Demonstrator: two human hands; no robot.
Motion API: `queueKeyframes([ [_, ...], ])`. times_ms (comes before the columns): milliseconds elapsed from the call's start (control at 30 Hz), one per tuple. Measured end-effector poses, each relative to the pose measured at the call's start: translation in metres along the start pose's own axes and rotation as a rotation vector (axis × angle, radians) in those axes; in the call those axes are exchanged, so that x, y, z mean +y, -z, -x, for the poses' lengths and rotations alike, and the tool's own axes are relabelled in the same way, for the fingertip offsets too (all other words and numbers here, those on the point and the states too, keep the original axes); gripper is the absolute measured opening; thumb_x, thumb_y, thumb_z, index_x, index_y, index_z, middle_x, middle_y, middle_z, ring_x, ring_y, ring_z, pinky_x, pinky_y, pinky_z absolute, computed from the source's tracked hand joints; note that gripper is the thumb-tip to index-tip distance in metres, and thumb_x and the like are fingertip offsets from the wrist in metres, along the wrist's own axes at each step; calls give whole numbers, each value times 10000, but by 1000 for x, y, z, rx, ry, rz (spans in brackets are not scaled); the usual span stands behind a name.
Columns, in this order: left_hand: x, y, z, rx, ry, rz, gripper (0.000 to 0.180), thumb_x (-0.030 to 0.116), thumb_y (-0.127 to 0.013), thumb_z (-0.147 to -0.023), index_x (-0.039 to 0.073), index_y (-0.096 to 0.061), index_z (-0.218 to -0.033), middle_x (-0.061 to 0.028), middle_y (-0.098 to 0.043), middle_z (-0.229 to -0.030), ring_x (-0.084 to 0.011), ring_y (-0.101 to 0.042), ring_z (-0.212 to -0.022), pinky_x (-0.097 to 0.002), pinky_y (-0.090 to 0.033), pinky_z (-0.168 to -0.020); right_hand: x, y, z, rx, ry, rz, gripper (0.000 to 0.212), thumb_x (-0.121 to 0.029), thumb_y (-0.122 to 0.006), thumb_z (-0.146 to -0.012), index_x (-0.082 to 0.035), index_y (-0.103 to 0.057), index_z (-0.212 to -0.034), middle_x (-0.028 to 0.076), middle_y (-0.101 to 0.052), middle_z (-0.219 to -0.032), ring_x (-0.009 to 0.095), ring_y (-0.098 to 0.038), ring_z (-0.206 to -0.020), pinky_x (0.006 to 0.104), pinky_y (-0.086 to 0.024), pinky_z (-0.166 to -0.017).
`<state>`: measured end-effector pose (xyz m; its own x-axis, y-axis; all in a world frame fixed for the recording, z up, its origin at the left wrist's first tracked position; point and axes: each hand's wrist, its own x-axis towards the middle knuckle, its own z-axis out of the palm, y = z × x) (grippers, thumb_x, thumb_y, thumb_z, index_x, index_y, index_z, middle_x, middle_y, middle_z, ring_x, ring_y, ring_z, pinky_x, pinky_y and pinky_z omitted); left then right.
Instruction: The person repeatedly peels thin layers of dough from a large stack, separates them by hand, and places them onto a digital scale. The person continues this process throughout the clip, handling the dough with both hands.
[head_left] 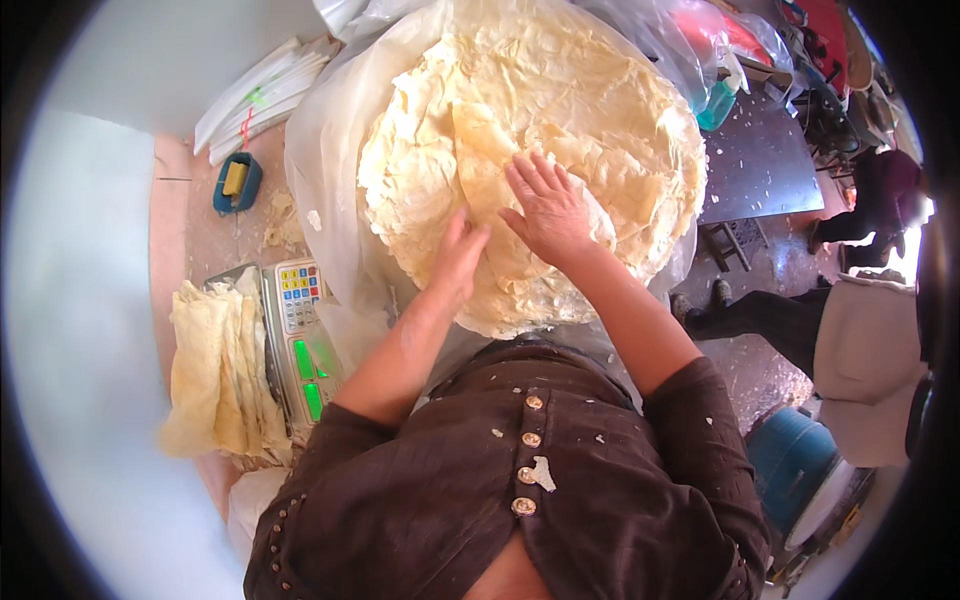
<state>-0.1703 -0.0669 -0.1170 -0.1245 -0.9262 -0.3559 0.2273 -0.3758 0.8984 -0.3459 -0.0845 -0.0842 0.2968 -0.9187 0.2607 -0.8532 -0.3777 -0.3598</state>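
Head view: round pile of thin, crinkled flatbread (pixel 600 90) sits right in front of the person, on clear plastic sheeting (pixel 325 190). Hands apart, both at the pile. Right hand (pixel 552 215) flat, palm down, fingers extended, over the near-middle part. Left hand (pixel 460 255) just left of it, turned on edge, fingers loosely bent, thumb toward the right hand; can't tell if it pinches a sheet. Left side: digital scale (pixel 298 315) with lit green displays, folded flatbread (pixel 220 370) beside its keypad; farther up, blue container (pixel 231 206) with yellow block (pixel 236 179). Right side: dark table (pixel 760 165), green bottle (pixel 716 106), blue drum (pixel 790 455), another person's legs (pixel 765 320).
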Motion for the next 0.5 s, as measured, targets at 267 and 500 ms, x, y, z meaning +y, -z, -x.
queueKeyframes([
  [267,31,-22,-7,40,274,-23,482,158,-611,-842,34,-457,-1282,-69,-592,-1095,-122,-559,-935,-296,-444,-813,23,-23,-8,-301,-170,-5,604,-439,-402,-937,-72,-331,-1411,94,-339,-1460,274,-243,-1375,423,-161,-1131],
  [500,47,-46,-11,-276,-316,-214,411,247,-507,-909,15,-528,-1247,-123,-552,-1163,-224,-498,-1082,-368,-357,-966,37,-38,5,61,-267,-875,503,-372,-379,-972,-56,-403,-1362,165,-473,-1331,321,-385,-1279,367,-301,-1070],
])
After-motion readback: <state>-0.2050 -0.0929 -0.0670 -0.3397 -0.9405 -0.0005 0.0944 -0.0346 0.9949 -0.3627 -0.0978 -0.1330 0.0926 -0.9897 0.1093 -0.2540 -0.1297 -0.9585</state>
